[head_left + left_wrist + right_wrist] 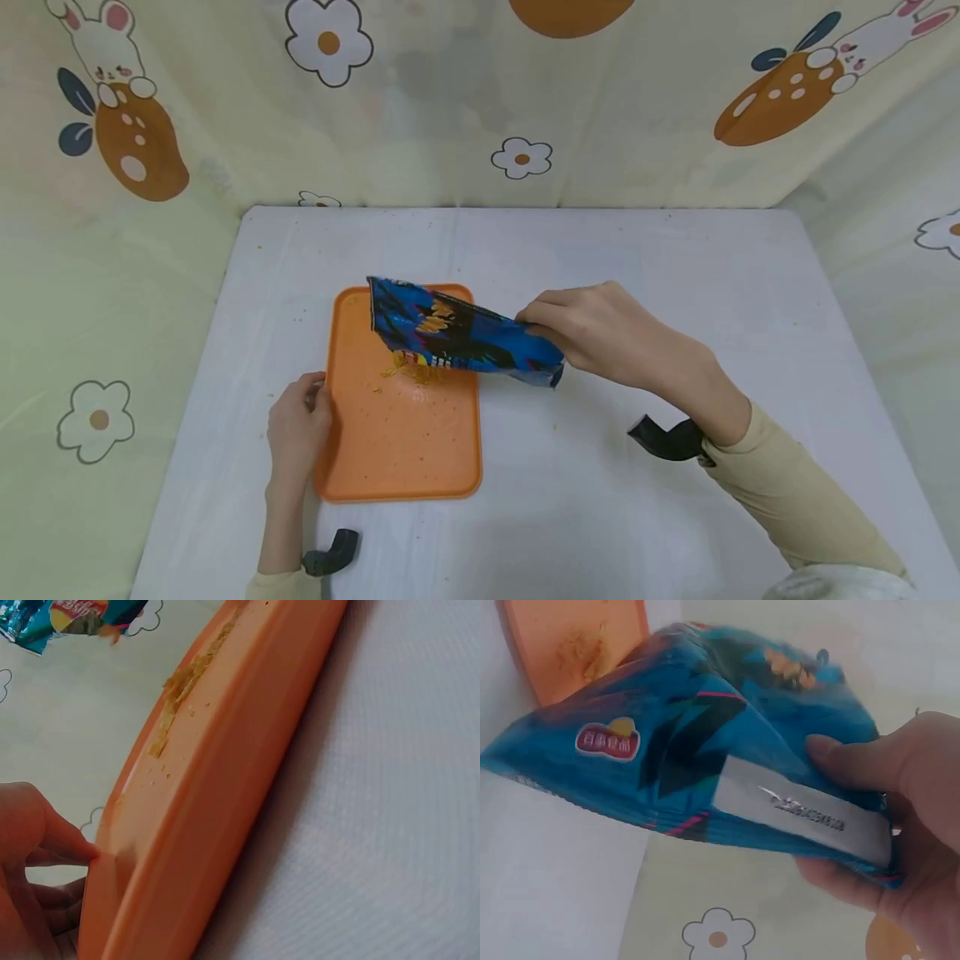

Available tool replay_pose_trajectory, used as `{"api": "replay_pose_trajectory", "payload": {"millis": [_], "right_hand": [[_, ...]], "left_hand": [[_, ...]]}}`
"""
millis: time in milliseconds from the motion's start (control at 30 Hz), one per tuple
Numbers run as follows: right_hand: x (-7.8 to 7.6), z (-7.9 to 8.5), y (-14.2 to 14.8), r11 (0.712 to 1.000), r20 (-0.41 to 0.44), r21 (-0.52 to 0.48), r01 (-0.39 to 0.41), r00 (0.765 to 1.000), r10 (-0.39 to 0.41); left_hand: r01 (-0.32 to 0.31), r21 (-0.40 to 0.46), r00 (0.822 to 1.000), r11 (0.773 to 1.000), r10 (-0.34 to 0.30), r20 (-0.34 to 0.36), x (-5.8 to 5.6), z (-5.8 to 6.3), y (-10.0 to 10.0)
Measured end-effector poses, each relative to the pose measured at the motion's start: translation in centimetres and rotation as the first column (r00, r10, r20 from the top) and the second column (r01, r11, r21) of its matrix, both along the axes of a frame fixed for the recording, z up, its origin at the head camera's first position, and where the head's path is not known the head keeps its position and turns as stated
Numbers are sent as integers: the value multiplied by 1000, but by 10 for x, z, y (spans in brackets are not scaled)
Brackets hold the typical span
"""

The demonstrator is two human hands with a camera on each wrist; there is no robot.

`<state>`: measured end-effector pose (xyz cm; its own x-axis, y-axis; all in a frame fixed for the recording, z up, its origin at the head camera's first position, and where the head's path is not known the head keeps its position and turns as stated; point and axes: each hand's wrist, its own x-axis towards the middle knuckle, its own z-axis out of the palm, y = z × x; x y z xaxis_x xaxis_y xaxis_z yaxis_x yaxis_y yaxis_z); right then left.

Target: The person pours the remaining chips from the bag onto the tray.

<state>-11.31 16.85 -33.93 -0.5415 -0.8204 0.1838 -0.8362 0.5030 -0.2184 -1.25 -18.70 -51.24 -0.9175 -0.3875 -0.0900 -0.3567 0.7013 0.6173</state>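
My right hand [600,333] grips one end of a blue snack bag [472,337], thumb on one face and fingers beneath, as the right wrist view shows. The bag is held tilted over the upper part of an orange tray [405,446], its far end lower corner near the tray. Under the bag, yellow chip pieces [191,679] lie on the tray in a small heap with scattered crumbs. At the tray's left edge, my left hand [300,425] holds the rim with curled fingers. The bag's mouth is hidden in the head view.
The tray lies on a white table [637,517] dotted with small crumbs. Dark curved wrist mounts [667,439] sit at both wrists. A pale curtain [450,100] printed with rabbits, carrots and flowers hangs behind the table and along its sides.
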Motion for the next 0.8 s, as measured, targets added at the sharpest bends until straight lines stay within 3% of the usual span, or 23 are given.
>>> {"api": "replay_pose_trajectory", "payload": {"millis": [433,800], "right_hand": [[0,-1,2,1000,6,-3,0,1000,0],[1,-2,3,1000,22,-26,-7,1000,7]], "left_hand": [[-1,-11,1000,1000,1,-23,0,0,1],[-7,10,1000,1000,7,19,0,1,1]]}}
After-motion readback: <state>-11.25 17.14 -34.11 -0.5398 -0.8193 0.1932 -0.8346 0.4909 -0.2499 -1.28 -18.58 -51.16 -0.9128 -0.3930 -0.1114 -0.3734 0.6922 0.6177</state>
